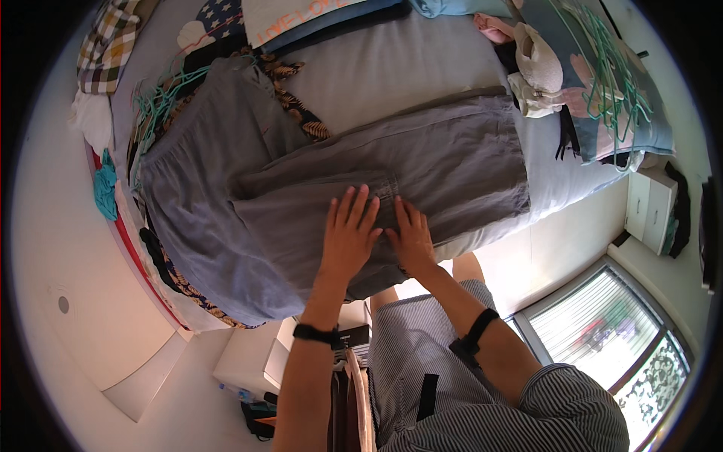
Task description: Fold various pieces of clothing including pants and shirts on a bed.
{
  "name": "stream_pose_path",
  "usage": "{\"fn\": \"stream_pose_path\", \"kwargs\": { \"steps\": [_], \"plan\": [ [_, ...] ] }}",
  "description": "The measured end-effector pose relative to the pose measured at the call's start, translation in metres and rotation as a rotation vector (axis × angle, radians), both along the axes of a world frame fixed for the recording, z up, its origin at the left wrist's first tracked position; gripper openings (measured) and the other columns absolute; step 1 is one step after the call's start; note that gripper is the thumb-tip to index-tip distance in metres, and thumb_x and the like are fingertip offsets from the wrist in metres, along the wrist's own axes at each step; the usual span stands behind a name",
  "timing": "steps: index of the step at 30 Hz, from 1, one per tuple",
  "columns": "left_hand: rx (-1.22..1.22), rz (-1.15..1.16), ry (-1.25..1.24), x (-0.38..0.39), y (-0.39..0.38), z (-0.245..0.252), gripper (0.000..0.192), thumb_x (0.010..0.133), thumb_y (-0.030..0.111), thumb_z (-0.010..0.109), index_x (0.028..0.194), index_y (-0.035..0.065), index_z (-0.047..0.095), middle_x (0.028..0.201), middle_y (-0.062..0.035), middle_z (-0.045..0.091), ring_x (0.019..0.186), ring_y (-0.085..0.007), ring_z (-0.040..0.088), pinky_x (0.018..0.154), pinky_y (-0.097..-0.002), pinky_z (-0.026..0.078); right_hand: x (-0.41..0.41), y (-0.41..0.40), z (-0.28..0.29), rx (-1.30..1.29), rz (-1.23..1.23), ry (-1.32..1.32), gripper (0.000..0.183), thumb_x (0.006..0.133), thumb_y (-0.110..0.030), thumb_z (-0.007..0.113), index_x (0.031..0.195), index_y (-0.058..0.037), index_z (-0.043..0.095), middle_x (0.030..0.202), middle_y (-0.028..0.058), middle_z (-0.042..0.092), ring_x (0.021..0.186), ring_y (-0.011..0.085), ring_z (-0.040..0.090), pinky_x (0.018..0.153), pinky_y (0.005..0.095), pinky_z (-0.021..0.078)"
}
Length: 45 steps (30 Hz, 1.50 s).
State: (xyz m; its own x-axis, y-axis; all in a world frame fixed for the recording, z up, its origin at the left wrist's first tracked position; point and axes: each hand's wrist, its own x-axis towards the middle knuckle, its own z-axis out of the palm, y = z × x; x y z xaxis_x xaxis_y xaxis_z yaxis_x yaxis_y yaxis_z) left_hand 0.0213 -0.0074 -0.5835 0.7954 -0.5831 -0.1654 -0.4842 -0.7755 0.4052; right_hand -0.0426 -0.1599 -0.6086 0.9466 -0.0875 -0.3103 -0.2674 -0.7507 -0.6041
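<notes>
Grey trousers with an elastic waistband (452, 152) lie spread over the bed, one leg's hem at the right and a section folded over in the middle. On that folded section my left hand (350, 234) rests flat, fingers apart. Close beside it, to the right, my right hand (412, 237) touches the cloth near the fold's edge, palm down with its fingers slightly spread. Neither hand grasps the cloth. Beneath the waistband end lie dark garments with a leaf print (308, 120). Straps circle both forearms.
Green hangers (169, 93) lie in a tangle at the upper left, more hangers (615, 85) on a pillow at the upper right. Folded clothes (322, 22) sit at the back of the bed sheet (361, 73). A checked shirt (107, 56) lies far left, a beige bra (539, 62) at right.
</notes>
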Motion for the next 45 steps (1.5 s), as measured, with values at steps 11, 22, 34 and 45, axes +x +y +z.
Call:
{"fn": "stream_pose_path", "kwargs": {
  "steps": [11, 22, 34, 45],
  "plan": [
    [0.092, 0.214, 0.014, -0.014, -0.05, -0.004, 0.067, 0.076, 0.027, 0.06, 0.135, 0.012, 0.033, 0.144, -0.0177, 0.021, 0.133, -0.0336, 0.019, 0.105, -0.0549, 0.018, 0.002, -0.161, -0.016, -0.323, -0.247, -0.292, 0.057, 0.081, -0.03, 0.06, 0.13, -0.0077, 0.038, 0.123, 0.0185, 0.041, 0.112, 0.0356, 0.041, 0.092, 0.0453, 0.0361],
    [0.124, 0.133, 0.042, -0.018, -0.14, -0.025, 0.059, 0.087, 0.04, 0.048, 0.13, 0.0014, 0.039, 0.14, -0.0215, 0.027, 0.13, -0.0369, 0.025, 0.105, -0.0496, 0.019, -0.005, -0.252, 0.004, 0.249, -0.608, 0.213, 0.07, 0.07, -0.032, 0.073, 0.122, 0.0011, 0.04, 0.103, 0.0208, 0.058, 0.094, 0.0313, 0.057, 0.084, 0.0368, 0.0444],
    [-1.054, 0.982, 1.234, 0.06, -0.222, 0.039, 0.077, 0.089, 0.055, 0.037, 0.142, 0.0049, 0.012, 0.14, -0.0113, 0.029, 0.126, -0.0215, 0.033, 0.103, -0.0331, 0.029, 0.04, -0.163, 0.138, 0.809, -0.166, 0.151, 0.069, 0.078, -0.013, 0.063, 0.137, -0.0036, 0.028, 0.132, 0.0152, 0.042, 0.122, 0.0222, 0.039, 0.101, 0.0306, 0.0306],
    [-1.4, 1.466, 0.995, 0.003, 0.0, 0.089, 0.082, 0.078, 0.069, 0.042, 0.131, 0.0073, 0.036, 0.127, -0.0132, 0.042, 0.115, -0.0271, 0.043, 0.096, -0.0398, 0.036, 0.032, 0.033, 0.133, 0.739, 0.368, 0.219, 0.071, 0.081, -0.018, 0.056, 0.14, -0.013, 0.018, 0.107, 0.0252, 0.055, 0.082, 0.0392, 0.059, 0.074, 0.0412, 0.0473]
  ]
}}
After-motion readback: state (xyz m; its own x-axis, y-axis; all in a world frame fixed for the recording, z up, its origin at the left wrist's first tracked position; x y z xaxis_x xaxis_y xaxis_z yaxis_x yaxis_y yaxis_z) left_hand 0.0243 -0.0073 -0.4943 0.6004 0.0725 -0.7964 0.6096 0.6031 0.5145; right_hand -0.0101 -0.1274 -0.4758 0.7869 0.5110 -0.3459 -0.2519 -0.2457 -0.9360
